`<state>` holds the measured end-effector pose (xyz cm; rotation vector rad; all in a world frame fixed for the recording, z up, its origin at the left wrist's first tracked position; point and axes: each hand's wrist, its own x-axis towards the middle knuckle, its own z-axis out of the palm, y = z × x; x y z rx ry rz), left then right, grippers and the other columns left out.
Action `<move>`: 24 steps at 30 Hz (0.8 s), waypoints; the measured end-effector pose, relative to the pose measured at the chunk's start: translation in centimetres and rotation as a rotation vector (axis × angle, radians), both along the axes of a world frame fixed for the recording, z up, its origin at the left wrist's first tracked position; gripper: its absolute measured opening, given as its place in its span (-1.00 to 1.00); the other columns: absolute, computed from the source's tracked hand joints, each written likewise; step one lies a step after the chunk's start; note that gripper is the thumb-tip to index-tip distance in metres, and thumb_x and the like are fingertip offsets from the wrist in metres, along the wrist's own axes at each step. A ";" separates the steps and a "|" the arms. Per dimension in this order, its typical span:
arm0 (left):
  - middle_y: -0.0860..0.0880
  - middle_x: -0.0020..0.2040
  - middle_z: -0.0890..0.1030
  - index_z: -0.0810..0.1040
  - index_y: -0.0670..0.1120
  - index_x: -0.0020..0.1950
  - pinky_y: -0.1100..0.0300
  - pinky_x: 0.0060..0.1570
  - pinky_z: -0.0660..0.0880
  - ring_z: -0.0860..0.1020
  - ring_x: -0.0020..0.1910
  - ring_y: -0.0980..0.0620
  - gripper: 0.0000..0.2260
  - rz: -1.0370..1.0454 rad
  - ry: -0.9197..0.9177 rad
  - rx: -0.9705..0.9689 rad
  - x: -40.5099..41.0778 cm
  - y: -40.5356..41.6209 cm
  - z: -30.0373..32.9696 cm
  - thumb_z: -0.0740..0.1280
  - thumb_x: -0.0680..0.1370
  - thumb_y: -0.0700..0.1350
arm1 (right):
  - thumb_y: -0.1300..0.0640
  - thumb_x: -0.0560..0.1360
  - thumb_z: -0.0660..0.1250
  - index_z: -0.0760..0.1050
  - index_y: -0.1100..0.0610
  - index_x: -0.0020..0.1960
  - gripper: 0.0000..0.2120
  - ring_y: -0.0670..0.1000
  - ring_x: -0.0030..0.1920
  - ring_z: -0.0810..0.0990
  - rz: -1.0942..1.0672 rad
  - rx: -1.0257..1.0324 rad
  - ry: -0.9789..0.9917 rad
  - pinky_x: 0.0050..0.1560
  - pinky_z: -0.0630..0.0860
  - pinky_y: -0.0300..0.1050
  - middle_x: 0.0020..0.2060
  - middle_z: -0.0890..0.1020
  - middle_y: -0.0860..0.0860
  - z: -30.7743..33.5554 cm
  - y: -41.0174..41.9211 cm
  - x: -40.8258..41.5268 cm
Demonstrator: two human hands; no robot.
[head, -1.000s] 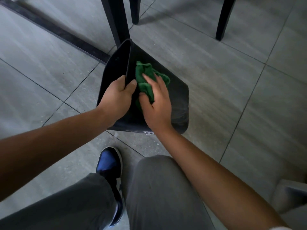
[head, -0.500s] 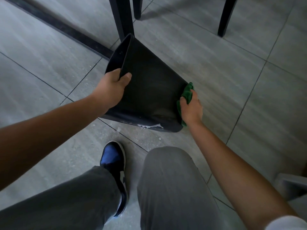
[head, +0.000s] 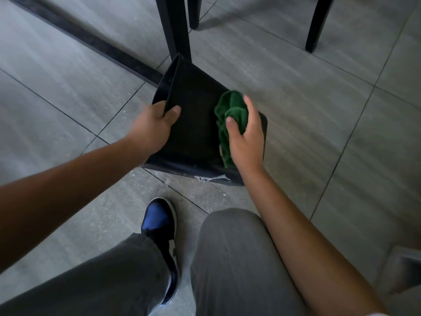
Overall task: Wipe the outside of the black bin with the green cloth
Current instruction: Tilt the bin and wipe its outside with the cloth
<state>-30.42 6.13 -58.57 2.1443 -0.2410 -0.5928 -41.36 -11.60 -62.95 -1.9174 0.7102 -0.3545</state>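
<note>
The black bin [head: 193, 119] is tipped on the grey tiled floor, its open mouth turned to the left and its base edge nearest me. My left hand [head: 151, 126] grips the bin's rim, thumb on the outer wall and fingers inside. My right hand [head: 247, 135] presses the crumpled green cloth [head: 231, 112] against the upper outer wall near the bin's right edge. Part of the cloth is hidden under my palm.
Black furniture legs [head: 178, 30] stand just behind the bin, with another leg [head: 315, 26] at the back right. A dark floor strip [head: 86, 41] runs diagonally at the left. My blue shoe [head: 159, 222] and grey trouser knees are close below. Water drops [head: 205, 179] lie by the bin's base.
My right hand has brought the cloth from the bin's right side edge back up onto the top wall. My left hand keeps its hold on the rim.
</note>
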 end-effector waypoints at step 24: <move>-0.01 -0.13 0.66 0.61 -0.14 0.02 0.12 -0.15 0.57 0.63 -0.20 0.09 -0.73 0.050 -0.051 -0.086 0.4 0.2 -0.7 0.25 0.70 0.02 | 0.10 0.49 0.34 0.53 0.08 0.40 -0.53 0.09 0.43 0.51 0.167 -0.312 -0.249 0.46 0.39 0.17 0.38 0.57 0.08 -0.4 3.5 4.9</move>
